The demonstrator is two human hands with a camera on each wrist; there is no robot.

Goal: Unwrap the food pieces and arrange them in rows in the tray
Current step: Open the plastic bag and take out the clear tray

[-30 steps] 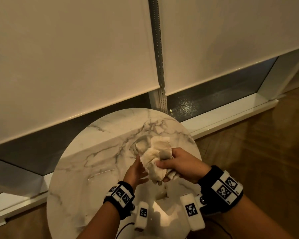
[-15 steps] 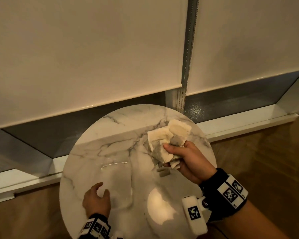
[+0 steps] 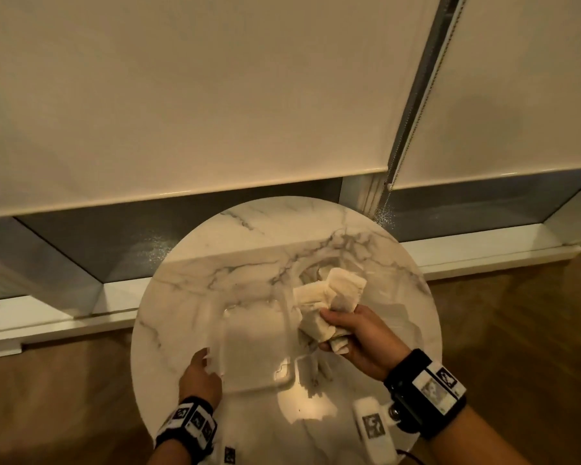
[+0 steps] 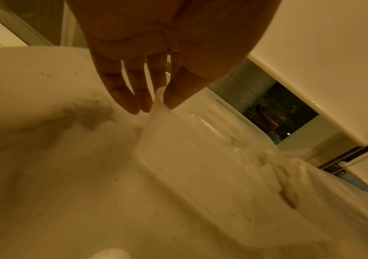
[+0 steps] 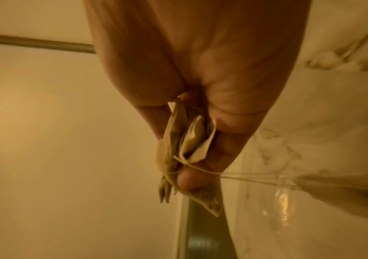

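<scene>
A clear plastic tray (image 3: 253, 344) lies in the middle of the round marble table (image 3: 249, 243). My left hand (image 3: 204, 360) is at the tray's near left corner. In the left wrist view the left hand (image 4: 156, 105) pinches the rim of the tray (image 4: 192, 166) between thumb and fingers. My right hand (image 3: 326, 332) grips a bundle of pale paper sachets (image 3: 336, 290) just right of the tray, above the table. In the right wrist view the right hand (image 5: 192, 157) clasps the sachets (image 5: 189, 140), and thin strings (image 5: 245, 177) trail from them.
Small tags (image 3: 317, 367) dangle below the bundle at the tray's right edge. Behind the table run a white window sill (image 3: 483, 256) and lowered roller blinds with a bead chain (image 3: 388, 187). Wooden floor (image 3: 517, 330) surrounds the table.
My left hand let go of the sachet bundle, swung left and took hold of the tray. The tray now lies closer to the right hand. The right hand kept its grip.
</scene>
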